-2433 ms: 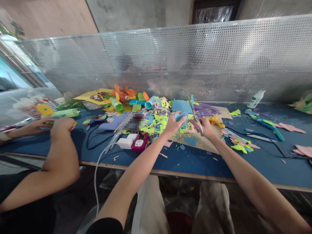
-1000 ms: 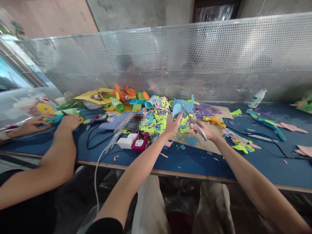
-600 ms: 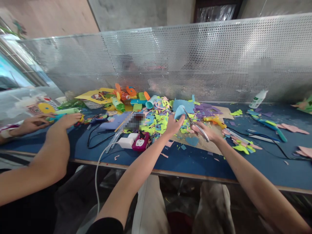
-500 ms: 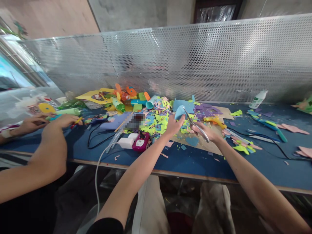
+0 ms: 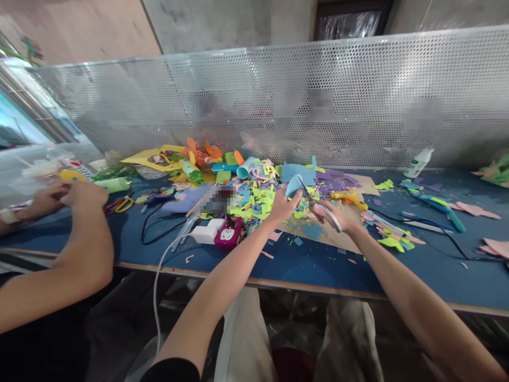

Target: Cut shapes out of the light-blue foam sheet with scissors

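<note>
My left hand (image 5: 285, 206) is closed on a small piece of light blue paper (image 5: 293, 185), pinching it by its lower edge. In my right hand (image 5: 334, 213) is a pair of scissors (image 5: 318, 203), my fingers through the handles. The blades point up and left and meet the right side of the blue piece. Under both hands lies a brown sheet (image 5: 338, 237) strewn with lime green scraps (image 5: 264, 197). A loose blue cutout (image 5: 312, 230) rests on it just below the scissors. Behind the hands is a larger light blue sheet (image 5: 298, 174).
A yellow glue gun (image 5: 350, 199) lies right of my right hand, its black cable running right. A magenta power adapter (image 5: 229, 233) stands to the left. A white glue bottle (image 5: 419, 163) is at the back right. A co-worker's hands (image 5: 66, 199) work at the far left beside red-yellow scissors (image 5: 119, 205).
The co-worker has let go of the red-yellow scissors, which now lie on the table, and has drawn that hand left. My hands stay almost in place, with the blue piece slightly shifted.
</note>
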Tool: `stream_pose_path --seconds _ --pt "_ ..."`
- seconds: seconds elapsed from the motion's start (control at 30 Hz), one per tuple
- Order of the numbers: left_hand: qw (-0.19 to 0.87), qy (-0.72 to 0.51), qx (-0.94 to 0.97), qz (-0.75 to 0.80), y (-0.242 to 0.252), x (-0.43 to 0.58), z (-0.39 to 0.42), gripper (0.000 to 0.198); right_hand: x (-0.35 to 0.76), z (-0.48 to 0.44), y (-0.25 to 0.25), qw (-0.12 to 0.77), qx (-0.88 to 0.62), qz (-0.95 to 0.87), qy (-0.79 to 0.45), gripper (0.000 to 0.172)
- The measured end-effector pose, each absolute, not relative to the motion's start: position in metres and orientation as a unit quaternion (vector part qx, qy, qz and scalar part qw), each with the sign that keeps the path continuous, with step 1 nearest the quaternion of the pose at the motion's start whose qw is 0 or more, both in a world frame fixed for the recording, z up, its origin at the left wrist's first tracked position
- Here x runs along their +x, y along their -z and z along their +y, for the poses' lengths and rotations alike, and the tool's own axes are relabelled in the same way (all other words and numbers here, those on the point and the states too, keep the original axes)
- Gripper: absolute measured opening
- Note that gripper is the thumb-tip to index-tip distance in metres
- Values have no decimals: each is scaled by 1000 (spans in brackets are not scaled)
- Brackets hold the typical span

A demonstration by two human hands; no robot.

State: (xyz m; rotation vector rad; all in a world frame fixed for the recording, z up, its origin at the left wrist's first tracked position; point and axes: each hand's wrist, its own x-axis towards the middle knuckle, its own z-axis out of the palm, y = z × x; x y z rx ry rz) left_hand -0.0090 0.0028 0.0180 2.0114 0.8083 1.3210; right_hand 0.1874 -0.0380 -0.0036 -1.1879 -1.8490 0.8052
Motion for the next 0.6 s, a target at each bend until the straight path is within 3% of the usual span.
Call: stream_pose_path --seconds 0.3,0.6 --pt "315 -504 752 286 -19 -8 0 48 188 -37 6 351 -468 -753 -300 64" --pt "343 -531 714 302 -16 -5 3 50 182 -32 9 420 -483 -724 -257 55"
